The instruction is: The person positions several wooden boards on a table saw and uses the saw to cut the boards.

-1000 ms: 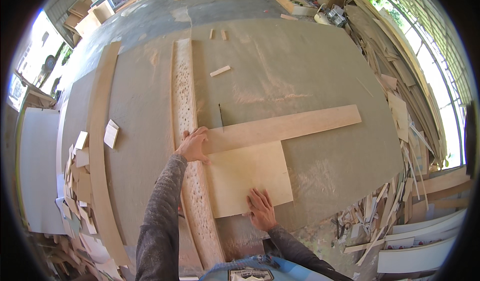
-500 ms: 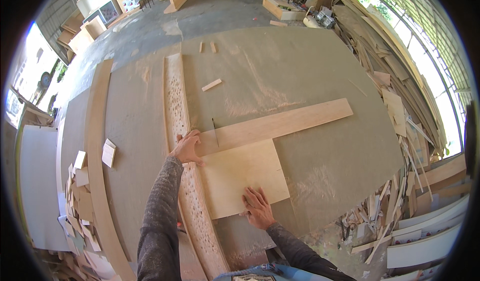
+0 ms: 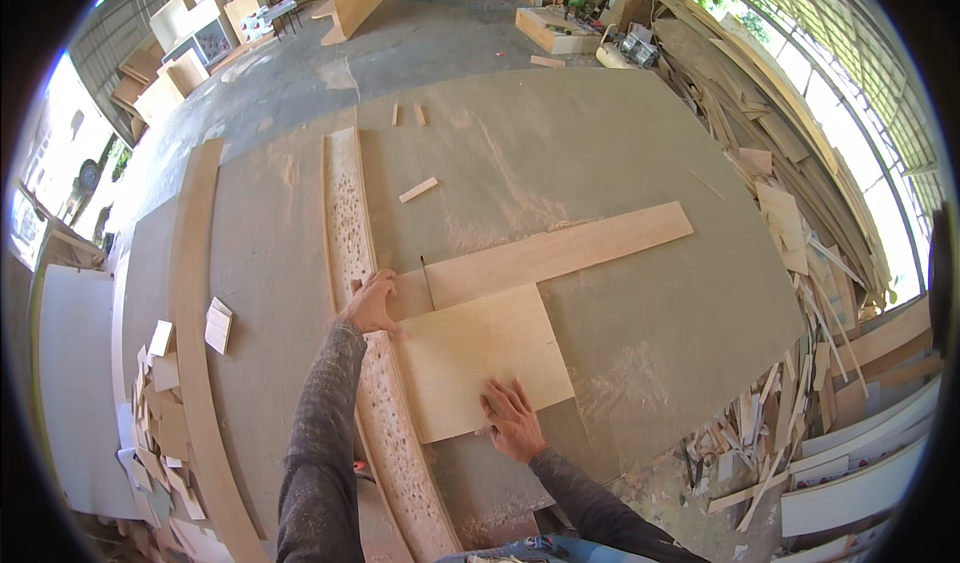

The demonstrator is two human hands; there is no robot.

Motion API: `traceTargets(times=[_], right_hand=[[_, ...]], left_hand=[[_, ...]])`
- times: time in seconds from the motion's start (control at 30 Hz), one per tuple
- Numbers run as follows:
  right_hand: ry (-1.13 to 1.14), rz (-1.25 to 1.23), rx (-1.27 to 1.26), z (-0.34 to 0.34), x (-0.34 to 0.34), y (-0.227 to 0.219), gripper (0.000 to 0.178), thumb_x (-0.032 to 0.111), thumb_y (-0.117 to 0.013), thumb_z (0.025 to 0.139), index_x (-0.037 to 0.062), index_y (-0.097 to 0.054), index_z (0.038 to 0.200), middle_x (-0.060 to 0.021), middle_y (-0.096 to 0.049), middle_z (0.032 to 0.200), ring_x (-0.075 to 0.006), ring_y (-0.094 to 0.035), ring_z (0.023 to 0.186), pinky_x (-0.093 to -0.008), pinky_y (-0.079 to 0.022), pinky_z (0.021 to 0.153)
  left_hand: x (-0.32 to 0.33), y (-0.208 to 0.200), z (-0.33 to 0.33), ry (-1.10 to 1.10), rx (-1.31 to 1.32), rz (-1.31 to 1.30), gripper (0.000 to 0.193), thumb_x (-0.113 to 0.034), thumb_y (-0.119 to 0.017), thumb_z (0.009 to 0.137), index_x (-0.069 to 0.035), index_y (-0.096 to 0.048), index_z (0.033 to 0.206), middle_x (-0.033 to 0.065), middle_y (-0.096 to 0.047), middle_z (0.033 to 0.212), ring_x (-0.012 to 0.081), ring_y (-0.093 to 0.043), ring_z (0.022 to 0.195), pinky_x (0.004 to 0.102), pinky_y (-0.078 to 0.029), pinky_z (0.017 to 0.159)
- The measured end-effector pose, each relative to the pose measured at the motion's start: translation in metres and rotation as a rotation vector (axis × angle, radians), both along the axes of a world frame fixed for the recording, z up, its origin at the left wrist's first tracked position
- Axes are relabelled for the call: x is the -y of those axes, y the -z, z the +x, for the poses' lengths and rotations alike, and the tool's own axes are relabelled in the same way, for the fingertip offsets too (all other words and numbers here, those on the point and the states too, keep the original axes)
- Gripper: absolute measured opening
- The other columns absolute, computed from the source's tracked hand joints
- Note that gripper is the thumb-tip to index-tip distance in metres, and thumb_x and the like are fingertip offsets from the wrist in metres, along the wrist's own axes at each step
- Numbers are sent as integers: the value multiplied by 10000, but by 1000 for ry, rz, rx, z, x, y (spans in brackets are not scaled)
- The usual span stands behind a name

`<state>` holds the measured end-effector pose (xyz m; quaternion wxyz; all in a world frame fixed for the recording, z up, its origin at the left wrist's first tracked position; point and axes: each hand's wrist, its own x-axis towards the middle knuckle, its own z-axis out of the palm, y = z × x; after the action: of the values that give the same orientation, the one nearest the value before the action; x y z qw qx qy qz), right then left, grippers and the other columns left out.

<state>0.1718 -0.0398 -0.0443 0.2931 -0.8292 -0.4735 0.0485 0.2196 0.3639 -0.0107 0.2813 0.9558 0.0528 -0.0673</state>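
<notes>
My left hand [image 3: 373, 301] rests where a long pitted wooden strip [image 3: 377, 388] meets the near end of the boards, its thumb and fingers spread. Beneath my right hand [image 3: 513, 421], whose fingers lie outstretched, is the lower right part of a pale plywood panel [image 3: 480, 353]. The panel's left edge lies along the strip. Its upper edge lies against a long narrow board [image 3: 560, 247], which slants up to the right. A thin dark upright piece, like a saw blade seen edge-on [image 3: 427, 281], stands at that board just right of my left hand.
The wide brown tabletop [image 3: 640, 153] carries small wood offcuts [image 3: 418, 190] and sawdust. Another long board [image 3: 195, 293] lies at the left. Scrap heaps flank the table at left [image 3: 165, 413] and right [image 3: 745, 423]. Stacked planks [image 3: 760, 123] line the right wall.
The whole view has shifted slightly. Both hands and the boards keep nearly the same places relative to one another.
</notes>
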Motion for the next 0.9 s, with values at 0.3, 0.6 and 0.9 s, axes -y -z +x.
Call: traceTargets(times=[0.3,0.6,0.9], right_hand=[[-4,-88,16,-50,45,1,612,208,-768,815,31,-595,1374,-116,-466,1524,-261,-373,1468,-515,-227,1242],[15,-107,8,-122,108,5,554,162,-738,810,22,-624,1334,-122,-471,1522,-267,-404,1451,-524,-248,1227],[-80,-125,-66,-113,108,-19,484,225,-735,840,17,-649,1269,-126,-524,1441,-275,-465,1380,-520,-296,1184]], left_hand=[[42,-2,-50,35,50,-49,738,-343,-945,403,-16,-586,959,144,-507,1374,328,-443,1323,471,-319,1040],[99,6,-113,63,86,-22,630,-308,-913,462,-32,-635,955,128,-526,1332,320,-464,1277,478,-316,1011],[107,-11,-84,-110,42,21,349,-169,-787,669,-22,-702,973,144,-635,1069,314,-602,1084,431,-409,944]])
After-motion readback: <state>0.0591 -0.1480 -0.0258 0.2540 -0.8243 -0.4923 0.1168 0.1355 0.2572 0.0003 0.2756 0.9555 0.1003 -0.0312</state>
